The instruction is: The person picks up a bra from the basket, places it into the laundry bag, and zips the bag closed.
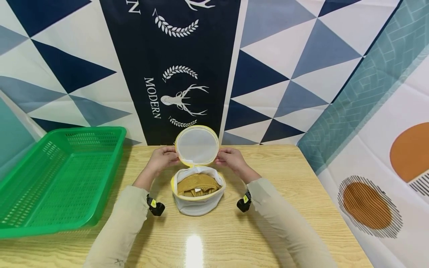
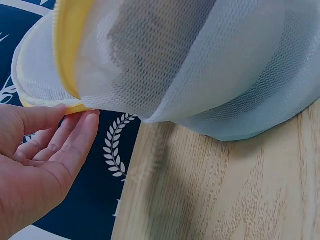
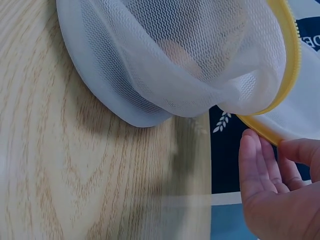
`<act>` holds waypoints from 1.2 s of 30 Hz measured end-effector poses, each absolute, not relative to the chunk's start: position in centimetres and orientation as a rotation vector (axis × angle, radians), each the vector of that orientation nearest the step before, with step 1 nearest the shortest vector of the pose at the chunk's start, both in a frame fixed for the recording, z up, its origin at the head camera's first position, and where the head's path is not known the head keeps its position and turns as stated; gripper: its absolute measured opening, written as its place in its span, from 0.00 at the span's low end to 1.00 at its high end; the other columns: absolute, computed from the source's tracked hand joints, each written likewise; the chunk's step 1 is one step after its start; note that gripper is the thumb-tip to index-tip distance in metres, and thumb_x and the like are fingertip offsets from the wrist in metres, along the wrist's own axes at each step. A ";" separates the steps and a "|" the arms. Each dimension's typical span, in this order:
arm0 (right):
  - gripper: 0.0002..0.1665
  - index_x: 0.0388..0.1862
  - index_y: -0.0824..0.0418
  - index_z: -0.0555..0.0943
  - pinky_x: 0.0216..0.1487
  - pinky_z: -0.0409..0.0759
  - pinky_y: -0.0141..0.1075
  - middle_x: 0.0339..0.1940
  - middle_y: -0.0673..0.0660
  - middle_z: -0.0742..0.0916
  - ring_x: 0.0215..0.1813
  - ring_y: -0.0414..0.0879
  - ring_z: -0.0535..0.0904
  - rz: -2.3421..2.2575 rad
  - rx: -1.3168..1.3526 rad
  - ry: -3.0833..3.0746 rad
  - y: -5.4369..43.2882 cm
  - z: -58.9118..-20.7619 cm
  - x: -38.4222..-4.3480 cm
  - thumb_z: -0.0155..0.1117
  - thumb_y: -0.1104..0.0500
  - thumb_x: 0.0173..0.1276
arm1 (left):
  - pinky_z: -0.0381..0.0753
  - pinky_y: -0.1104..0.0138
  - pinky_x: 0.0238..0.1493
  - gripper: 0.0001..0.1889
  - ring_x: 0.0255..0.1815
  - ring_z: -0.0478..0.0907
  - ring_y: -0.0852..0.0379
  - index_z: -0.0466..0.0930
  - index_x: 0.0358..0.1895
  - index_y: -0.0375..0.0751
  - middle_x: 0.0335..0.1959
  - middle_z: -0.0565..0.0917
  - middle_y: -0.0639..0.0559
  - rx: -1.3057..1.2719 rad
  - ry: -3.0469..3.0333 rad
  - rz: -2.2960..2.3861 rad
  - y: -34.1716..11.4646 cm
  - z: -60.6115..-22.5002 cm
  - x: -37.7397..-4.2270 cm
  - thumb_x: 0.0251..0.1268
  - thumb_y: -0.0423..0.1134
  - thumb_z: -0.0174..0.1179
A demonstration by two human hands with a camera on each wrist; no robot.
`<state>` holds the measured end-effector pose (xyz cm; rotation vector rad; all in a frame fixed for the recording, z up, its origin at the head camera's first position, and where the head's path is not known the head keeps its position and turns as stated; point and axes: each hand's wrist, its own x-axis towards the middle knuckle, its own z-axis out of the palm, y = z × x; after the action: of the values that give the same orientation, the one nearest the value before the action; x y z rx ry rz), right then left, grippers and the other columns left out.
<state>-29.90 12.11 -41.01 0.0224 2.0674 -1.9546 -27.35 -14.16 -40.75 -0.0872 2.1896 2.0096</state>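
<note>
A white mesh laundry bag (image 1: pixel 198 207) with yellow zipper trim stands unzipped in the middle of the table. Its round lid (image 1: pixel 197 144) is raised upright at the back. My left hand (image 1: pixel 163 159) pinches the lid's left edge between thumb and fingers, and my right hand (image 1: pixel 230 160) pinches the right edge. Inside the bag lies a folded tan fabric garment (image 1: pixel 197 183), with a small white tag showing. In both wrist views the mesh side of the bag (image 2: pixel 150 60) fills the upper part, and the yellow rim of the lid (image 3: pixel 262 131) sits between the fingertips.
To the left stands a green plastic basket (image 1: pixel 108 175) with perforated walls. The wooden table (image 1: pixel 268 223) ends at a patterned cloth backdrop (image 1: pixel 264 74) close behind the lid. Another printed cloth (image 1: pixel 365 160) hangs along the right side.
</note>
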 end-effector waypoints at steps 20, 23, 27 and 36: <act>0.16 0.52 0.76 0.72 0.36 0.83 0.29 0.29 0.52 0.84 0.30 0.39 0.83 -1.997 -0.115 2.127 12.2 -39.9 -29.0 0.54 0.67 0.69 | 0.80 0.61 0.51 0.18 0.40 0.82 0.55 0.68 0.56 0.23 0.44 0.78 0.37 0.002 2.314 1.986 -14.3 -39.7 -26.2 0.66 0.28 0.53; 0.16 0.53 0.75 0.72 0.37 0.83 0.29 0.28 0.51 0.84 0.31 0.39 0.83 -2.002 -0.122 2.127 12.2 -39.9 -28.8 0.54 0.67 0.69 | 0.81 0.64 0.49 0.17 0.40 0.82 0.55 0.68 0.56 0.23 0.46 0.78 0.35 0.021 2.337 1.973 -14.3 -39.7 -26.0 0.66 0.28 0.53; 0.16 0.52 0.75 0.72 0.37 0.83 0.29 0.27 0.49 0.84 0.31 0.39 0.83 -2.022 -0.138 2.123 12.2 -40.0 -28.5 0.54 0.67 0.69 | 0.81 0.63 0.49 0.17 0.42 0.82 0.52 0.68 0.56 0.24 0.47 0.78 0.34 0.047 2.356 1.964 -14.4 -39.6 -25.7 0.66 0.29 0.53; 0.15 0.51 0.74 0.72 0.38 0.83 0.30 0.28 0.48 0.84 0.32 0.38 0.83 -2.031 -0.202 2.151 12.2 -39.9 -27.9 0.54 0.66 0.69 | 0.79 0.57 0.53 0.17 0.37 0.81 0.62 0.69 0.56 0.25 0.48 0.78 0.32 0.112 2.393 1.955 -14.7 -39.7 -25.2 0.65 0.28 0.54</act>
<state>-27.88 12.23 -39.93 -0.2023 2.1508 -2.0311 -25.23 -14.74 -39.69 0.1115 2.3935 1.9548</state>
